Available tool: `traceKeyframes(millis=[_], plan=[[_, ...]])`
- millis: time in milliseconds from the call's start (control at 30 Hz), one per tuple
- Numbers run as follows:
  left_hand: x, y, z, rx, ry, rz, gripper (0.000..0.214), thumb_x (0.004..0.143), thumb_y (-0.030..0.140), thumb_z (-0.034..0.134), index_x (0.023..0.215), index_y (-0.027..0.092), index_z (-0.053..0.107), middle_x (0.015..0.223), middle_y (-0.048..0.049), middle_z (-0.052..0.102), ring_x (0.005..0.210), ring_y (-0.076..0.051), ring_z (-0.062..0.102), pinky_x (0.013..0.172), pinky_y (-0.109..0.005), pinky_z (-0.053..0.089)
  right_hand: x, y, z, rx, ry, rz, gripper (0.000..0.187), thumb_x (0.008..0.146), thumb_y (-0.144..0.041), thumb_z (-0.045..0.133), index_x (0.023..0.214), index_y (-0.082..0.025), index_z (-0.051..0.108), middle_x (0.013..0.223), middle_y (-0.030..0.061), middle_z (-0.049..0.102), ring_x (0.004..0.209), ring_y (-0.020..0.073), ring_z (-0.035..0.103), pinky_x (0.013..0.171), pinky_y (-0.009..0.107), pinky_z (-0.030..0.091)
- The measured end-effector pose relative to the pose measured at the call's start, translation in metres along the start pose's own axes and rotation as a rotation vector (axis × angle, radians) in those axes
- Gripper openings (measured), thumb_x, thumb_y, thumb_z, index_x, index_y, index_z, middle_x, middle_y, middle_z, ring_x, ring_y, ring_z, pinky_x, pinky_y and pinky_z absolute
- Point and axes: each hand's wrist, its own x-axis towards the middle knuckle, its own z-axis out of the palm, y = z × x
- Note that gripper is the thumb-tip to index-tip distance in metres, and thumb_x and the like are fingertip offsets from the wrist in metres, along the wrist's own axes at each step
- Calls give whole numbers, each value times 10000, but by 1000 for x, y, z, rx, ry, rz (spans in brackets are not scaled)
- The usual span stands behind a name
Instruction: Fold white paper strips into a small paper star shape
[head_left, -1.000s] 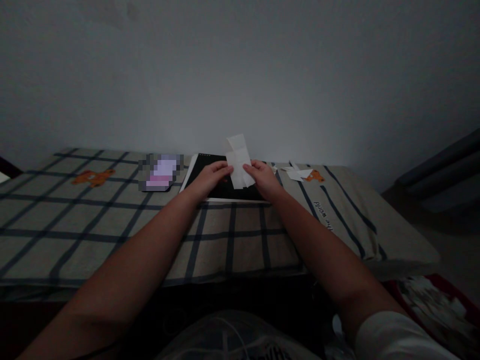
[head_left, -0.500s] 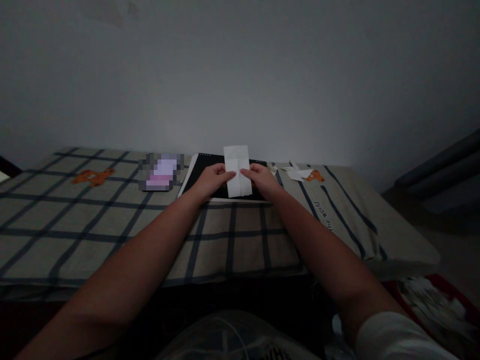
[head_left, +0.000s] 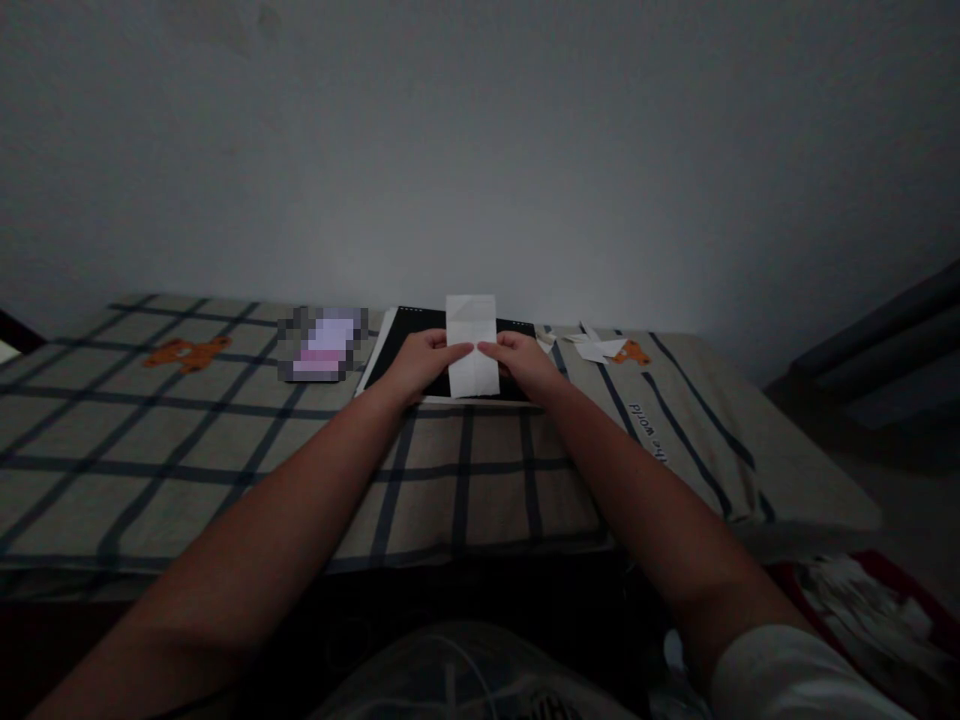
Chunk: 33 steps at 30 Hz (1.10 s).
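Over the black pad (head_left: 409,335) on the checked cover (head_left: 225,440), the left hand (head_left: 420,360) and right hand (head_left: 525,362) are pinching the folded white paper (head_left: 472,340) at mid-height, fingers (head_left: 454,350) pressed together; tilted a second ago, it is now sitting square, so its edges are lining up.

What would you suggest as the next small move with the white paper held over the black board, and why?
Probably press both thumbs outward along the middle to set a crease. The left hand and right hand pinch the white paper at its centre, fingertips nearly meeting, with the black board beneath as firm backing.
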Motion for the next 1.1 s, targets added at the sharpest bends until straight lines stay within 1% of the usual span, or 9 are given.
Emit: traceKeyframes(millis=[133,233,333,467,600,667,800,900,1100], plan=[[2,-2,-3,-42,6,5,403,627,417,808,901,135,717,924,-94,736,784,-213,665,729,-346,517,-2,-5,-1,-44,43,-20,339,680,-520,723,708,-201,615,650,-14,568,600,116,512,549,255,415],[4,-3,-4,-60,22,1,391,620,440,813,859,149,709,864,-75,726,742,-203,648,691,-337,509,-2,-7,-3,-115,96,-68,338,689,-523,713,719,-192,652,587,-36,513,541,93,433,507,243,345],[6,-3,-5,-36,68,7,356,654,467,785,811,158,703,796,-51,705,708,-177,620,661,-305,482,-1,-6,-5,-145,165,-83,347,691,-517,706,766,-178,689,549,-56,475,511,81,374,490,244,279],[7,0,-8,10,115,-5,312,692,437,761,819,155,725,711,-19,667,613,-115,546,571,-236,406,1,-7,-7,-155,211,-92,356,693,-488,709,828,-158,714,546,-60,504,502,76,386,500,243,282],[6,3,-10,-13,67,8,296,719,427,744,805,144,727,540,27,549,462,-67,393,460,-213,284,1,-9,-7,-179,201,-109,293,738,-447,685,769,-157,706,552,-36,565,489,75,437,497,238,314],[6,5,-10,-28,56,15,301,726,425,738,829,142,728,573,9,594,458,-66,407,459,-209,297,2,-9,-8,-174,198,-104,284,764,-443,671,784,-162,706,585,-14,618,502,82,489,498,233,332],[5,6,-8,-8,68,39,358,736,468,723,881,141,731,769,-61,719,540,-86,516,501,-203,365,3,-7,-8,-150,186,-95,293,792,-454,661,838,-169,709,696,29,703,587,106,607,521,223,378],[5,6,-8,43,87,93,389,756,506,695,874,138,735,841,-84,740,583,-101,549,493,-204,356,3,-7,-7,-152,176,-104,303,802,-466,661,847,-171,710,768,50,734,658,123,654,558,224,417],[6,8,-12,126,108,162,397,756,519,688,862,141,749,864,-87,744,619,-122,578,491,-211,354,5,-7,-8,-121,129,-140,256,799,-424,682,864,-178,712,846,60,750,742,143,684,635,249,474]])
